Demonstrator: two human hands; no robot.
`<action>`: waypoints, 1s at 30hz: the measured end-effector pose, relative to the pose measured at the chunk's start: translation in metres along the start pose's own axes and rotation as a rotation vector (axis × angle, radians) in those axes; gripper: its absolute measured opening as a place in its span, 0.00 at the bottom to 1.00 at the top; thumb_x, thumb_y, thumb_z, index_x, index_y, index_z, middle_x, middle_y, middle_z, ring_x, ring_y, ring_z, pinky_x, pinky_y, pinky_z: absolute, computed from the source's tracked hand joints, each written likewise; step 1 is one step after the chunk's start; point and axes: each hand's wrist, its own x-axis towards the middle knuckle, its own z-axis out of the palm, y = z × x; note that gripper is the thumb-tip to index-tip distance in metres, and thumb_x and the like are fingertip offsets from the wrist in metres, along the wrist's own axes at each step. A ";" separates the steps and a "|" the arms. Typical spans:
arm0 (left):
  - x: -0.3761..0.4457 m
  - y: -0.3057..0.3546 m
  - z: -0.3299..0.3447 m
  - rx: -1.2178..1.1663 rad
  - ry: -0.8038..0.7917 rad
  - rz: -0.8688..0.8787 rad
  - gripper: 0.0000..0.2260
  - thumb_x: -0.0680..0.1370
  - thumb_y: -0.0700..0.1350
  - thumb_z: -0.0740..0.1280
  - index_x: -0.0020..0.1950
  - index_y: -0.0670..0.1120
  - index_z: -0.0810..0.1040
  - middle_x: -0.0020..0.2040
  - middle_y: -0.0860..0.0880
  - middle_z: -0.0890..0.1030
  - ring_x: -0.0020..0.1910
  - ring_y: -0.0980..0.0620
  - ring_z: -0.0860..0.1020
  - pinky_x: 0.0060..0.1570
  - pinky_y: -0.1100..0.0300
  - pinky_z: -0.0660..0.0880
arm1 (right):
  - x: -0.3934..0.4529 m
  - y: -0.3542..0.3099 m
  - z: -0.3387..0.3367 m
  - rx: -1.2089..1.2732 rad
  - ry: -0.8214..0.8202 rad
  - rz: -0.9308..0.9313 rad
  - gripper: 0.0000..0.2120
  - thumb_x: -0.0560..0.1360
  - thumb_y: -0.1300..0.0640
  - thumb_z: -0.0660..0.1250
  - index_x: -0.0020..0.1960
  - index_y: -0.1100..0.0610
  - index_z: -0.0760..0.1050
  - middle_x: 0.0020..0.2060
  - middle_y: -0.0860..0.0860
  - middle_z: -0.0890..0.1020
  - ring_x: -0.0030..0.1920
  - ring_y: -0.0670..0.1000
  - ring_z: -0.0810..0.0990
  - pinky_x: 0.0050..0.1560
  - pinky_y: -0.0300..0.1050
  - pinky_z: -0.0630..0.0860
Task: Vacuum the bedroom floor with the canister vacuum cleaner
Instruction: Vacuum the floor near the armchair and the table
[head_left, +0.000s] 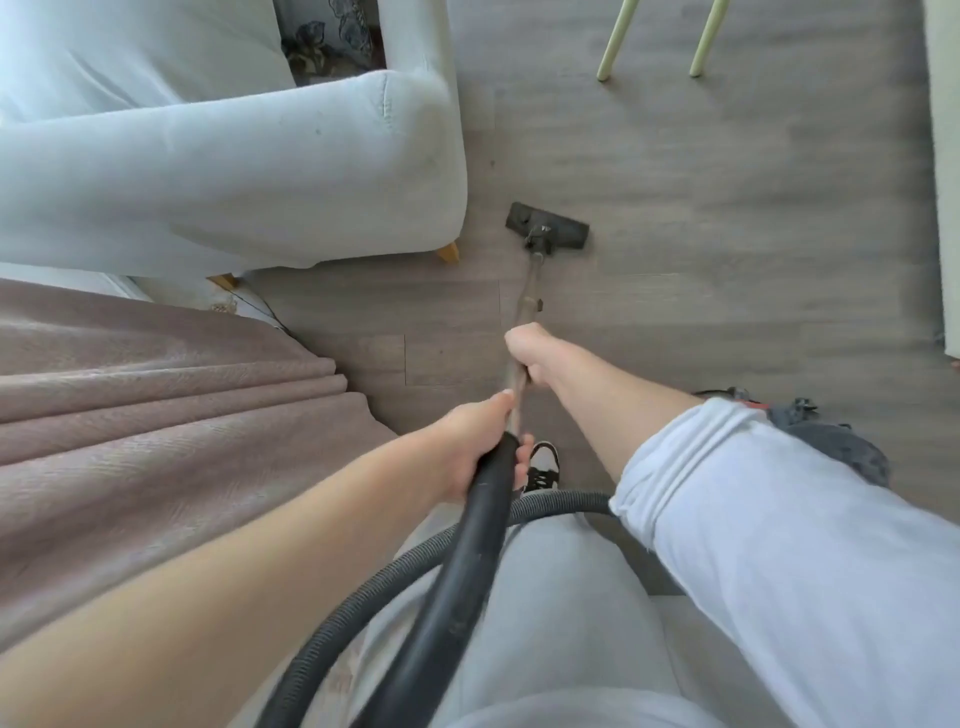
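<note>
Both arms are stretched forward and down, converging near the middle of the view. The left hand (480, 449) is held nearer the body, its fingers curled under and round the black handle (485, 499), the thumb laid straight along the top. The left forearm is bare. The right hand (530, 353) is set further out, closed in a fist round the wand (519, 379), knuckles turned up. The right forearm is bare to the elbow, where a pale sleeve (727, 493) is seen pushed up. One foot in a black-and-white shoe (540, 467) is planted just below the left hand.
</note>
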 end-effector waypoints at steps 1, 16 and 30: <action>0.009 0.008 0.012 -0.004 -0.020 0.015 0.20 0.85 0.59 0.59 0.46 0.42 0.71 0.30 0.47 0.74 0.20 0.53 0.71 0.20 0.65 0.71 | 0.011 -0.008 -0.012 0.005 0.038 -0.019 0.17 0.80 0.60 0.55 0.68 0.59 0.67 0.52 0.58 0.77 0.43 0.57 0.79 0.39 0.48 0.77; -0.011 0.003 0.002 0.189 -0.134 -0.200 0.21 0.83 0.59 0.62 0.46 0.41 0.74 0.29 0.45 0.78 0.22 0.50 0.76 0.24 0.63 0.75 | -0.021 0.044 -0.035 0.239 0.133 0.190 0.19 0.79 0.59 0.55 0.69 0.55 0.67 0.50 0.58 0.79 0.45 0.58 0.80 0.35 0.46 0.77; -0.023 0.052 0.129 0.672 -0.180 -0.205 0.17 0.83 0.58 0.62 0.55 0.43 0.71 0.30 0.45 0.79 0.24 0.50 0.77 0.27 0.62 0.76 | -0.011 0.058 -0.182 0.594 0.295 0.229 0.14 0.78 0.60 0.57 0.60 0.61 0.75 0.56 0.59 0.81 0.55 0.60 0.81 0.57 0.53 0.77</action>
